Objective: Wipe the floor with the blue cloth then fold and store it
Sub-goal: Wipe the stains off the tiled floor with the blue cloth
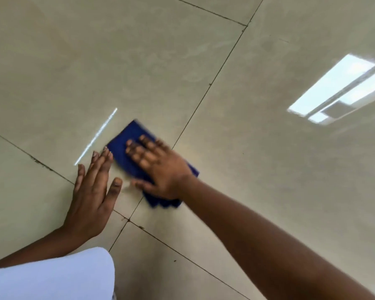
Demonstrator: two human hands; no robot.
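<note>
From the head view, the blue cloth [129, 148] lies flat on the floor [258, 159], straddling a grout line where pale glossy tiles meet. The right hand [158, 165] lies on top of it, palm down, fingers spread and nearly straight, pressing rather than gripping; a broad flat hand likely keeps the whole cloth in contact with the tile while it is pushed. The hand and the cloth's edges are blurred, which suggests a wiping stroke is under way. The left hand [93, 189] rests flat on the bare floor just beside the cloth's near-left edge, fingers straight and together, holding nothing; it seems placed there to prop the person's weight while leaning forward. A white garment [52, 276] shows at the lower left. Folding and storing are not yet begun.
</note>
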